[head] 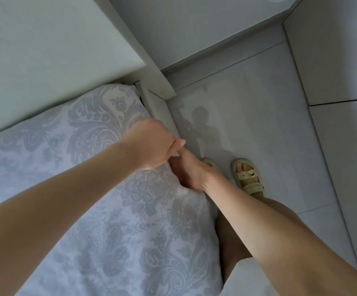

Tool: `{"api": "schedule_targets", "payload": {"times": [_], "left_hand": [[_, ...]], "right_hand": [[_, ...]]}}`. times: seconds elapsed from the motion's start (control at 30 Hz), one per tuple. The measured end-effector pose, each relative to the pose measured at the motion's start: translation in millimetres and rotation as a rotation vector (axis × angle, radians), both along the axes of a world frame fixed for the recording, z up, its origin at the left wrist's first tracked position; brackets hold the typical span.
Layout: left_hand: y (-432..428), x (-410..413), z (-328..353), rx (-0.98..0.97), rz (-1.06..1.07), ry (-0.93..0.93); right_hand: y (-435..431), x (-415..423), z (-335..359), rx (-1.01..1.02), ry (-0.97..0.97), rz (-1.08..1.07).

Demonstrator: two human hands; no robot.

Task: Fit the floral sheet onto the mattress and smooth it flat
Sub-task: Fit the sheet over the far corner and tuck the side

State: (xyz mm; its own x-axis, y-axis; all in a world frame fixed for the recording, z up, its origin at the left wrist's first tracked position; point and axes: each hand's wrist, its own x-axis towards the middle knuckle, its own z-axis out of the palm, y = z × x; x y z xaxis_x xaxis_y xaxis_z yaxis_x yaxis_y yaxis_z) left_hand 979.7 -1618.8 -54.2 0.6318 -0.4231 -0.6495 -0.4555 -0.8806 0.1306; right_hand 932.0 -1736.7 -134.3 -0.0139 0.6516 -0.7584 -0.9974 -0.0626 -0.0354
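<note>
The floral sheet [100,189], pale lilac with grey flower patterns, covers the mattress across the lower left of the view. My left hand [152,144] is closed in a fist on the sheet's edge at the mattress side, near the corner by the headboard. Just below it, my right hand [186,169] reaches down along the mattress side, its fingers tucked under the sheet's edge and partly hidden. The sheet is stretched fairly flat on top, with slight folds around my hands.
A white bed frame rail [158,107] runs beside the mattress to the white headboard [45,39]. White tiled floor [258,103] lies to the right, where my feet in beige sandals [248,176] stand. A white wall with a skirting board closes off the top right.
</note>
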Motion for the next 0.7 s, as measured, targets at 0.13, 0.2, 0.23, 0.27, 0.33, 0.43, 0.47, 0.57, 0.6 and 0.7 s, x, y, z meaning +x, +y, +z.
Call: {"api": "schedule_targets", "payload": {"times": [0.13, 0.2, 0.23, 0.27, 0.33, 0.43, 0.47, 0.57, 0.6, 0.7], "left_hand": [[-18.5, -9.8, -10.0, 0.135, -0.105, 0.091], [-33.7, -16.7, -16.3, 0.210, -0.143, 0.167], [-39.6, -18.8, -19.1, 0.253, -0.152, 0.191], [-43.9, -19.6, -20.9, 0.289, -0.143, 0.207], [-50.0, -20.8, -22.7, 0.353, -0.139, 0.212], [-56.1, -21.1, -17.4, 0.394, -0.093, 0.225], [-55.7, -20.5, -16.9, 0.400, -0.070, 0.229], [-51.3, -23.0, -16.9, 0.376, -0.046, 0.210], [-48.8, -23.2, -17.1, 0.361, -0.047, 0.187], [-46.9, -25.4, -15.5, 0.334, -0.040, 0.148]], "right_hand": [[-40.7, -19.4, -4.4, -0.354, -0.093, -0.297], [-66.6, -34.3, -12.1, -0.552, -0.288, -0.222], [-73.8, -41.5, -14.2, -0.548, -0.327, -0.149], [-78.1, -48.4, -15.2, -0.486, -0.332, -0.053], [-77.3, -55.5, -13.1, -0.359, -0.285, 0.161], [-72.7, -61.5, -2.5, -0.421, -0.356, 0.202], [-72.6, -63.1, 1.1, -0.480, -0.399, 0.190], [-77.8, -70.3, 9.0, -0.606, -0.518, 0.083], [-79.9, -73.3, 13.4, -0.637, -0.557, 0.038], [-85.9, -79.5, 28.4, -0.524, -0.495, -0.159]]}}
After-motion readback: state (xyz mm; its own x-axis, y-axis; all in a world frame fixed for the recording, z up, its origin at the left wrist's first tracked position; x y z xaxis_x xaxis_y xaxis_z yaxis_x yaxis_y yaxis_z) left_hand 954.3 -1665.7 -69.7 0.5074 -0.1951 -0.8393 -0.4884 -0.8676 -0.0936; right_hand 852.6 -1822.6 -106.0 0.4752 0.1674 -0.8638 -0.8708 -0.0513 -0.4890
